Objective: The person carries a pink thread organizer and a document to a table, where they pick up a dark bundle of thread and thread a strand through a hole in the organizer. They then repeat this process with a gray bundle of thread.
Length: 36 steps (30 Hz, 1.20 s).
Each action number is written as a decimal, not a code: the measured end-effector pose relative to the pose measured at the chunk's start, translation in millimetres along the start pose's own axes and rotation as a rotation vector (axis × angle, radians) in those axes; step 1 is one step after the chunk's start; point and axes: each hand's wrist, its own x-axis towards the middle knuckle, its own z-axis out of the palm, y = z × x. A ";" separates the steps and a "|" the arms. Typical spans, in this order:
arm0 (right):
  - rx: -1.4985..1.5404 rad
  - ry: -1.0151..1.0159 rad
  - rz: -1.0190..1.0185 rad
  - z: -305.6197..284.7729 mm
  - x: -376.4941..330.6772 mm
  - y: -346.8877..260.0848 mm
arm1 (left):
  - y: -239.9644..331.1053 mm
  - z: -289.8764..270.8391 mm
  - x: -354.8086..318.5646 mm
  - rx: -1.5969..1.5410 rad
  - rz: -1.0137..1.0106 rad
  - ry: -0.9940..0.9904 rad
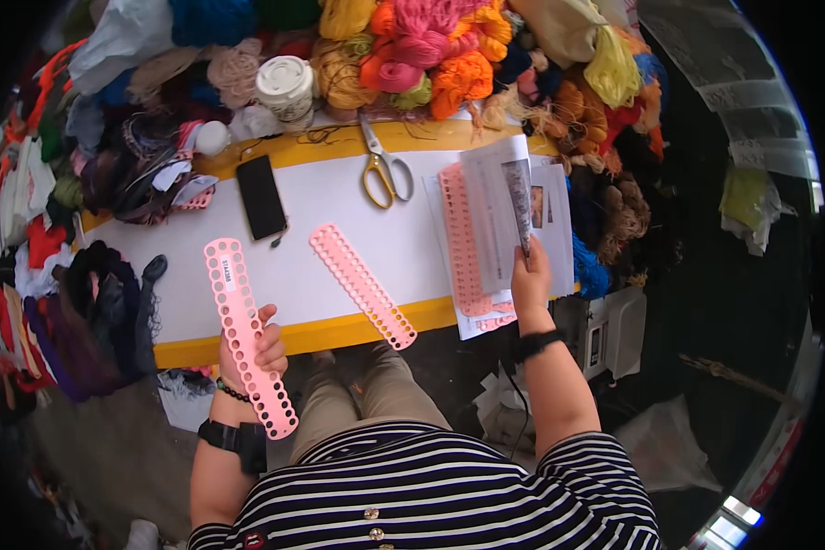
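Observation:
My left hand (268,345) grips a long pink strip (232,298) with rounded ends and a row of holes along each edge, a thread holder by its look. It is held tilted over the table's front edge. My right hand (533,280) pinches the edge of a white sheet of paper (488,206), which is curled back at its right side. Beneath the sheet lie more printed papers (556,240) and another pink holed strip (461,243), partly covered. A separate pink holed strip (362,286) lies aslant on the table between my hands, its near end over the yellow edge.
On the white table (339,206) with yellow edges lie a black phone (261,196) and scissors (380,170). A lidded white cup (287,90) stands behind. Bright yarn skeins (431,46) line the back; dark yarn (87,298) is heaped at left. A whitish machine (614,332) sits right, below table level.

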 end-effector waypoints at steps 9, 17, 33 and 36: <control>0.817 -0.925 0.303 12.6 -64.2 -222.3 | 30.3 -17.5 -39.4 -0.011 0.112 -0.011; 0.978 -1.134 0.801 147.0 -142.7 -259.8 | 48.6 -43.1 -80.5 -0.031 0.183 -0.019; 0.067 -0.815 0.194 169.7 -164.3 -228.8 | 63.5 -75.2 -105.5 -0.084 0.218 0.033; -0.014 -0.710 -0.045 158.0 -153.7 -214.3 | 65.8 -77.4 -106.3 -0.071 0.219 0.029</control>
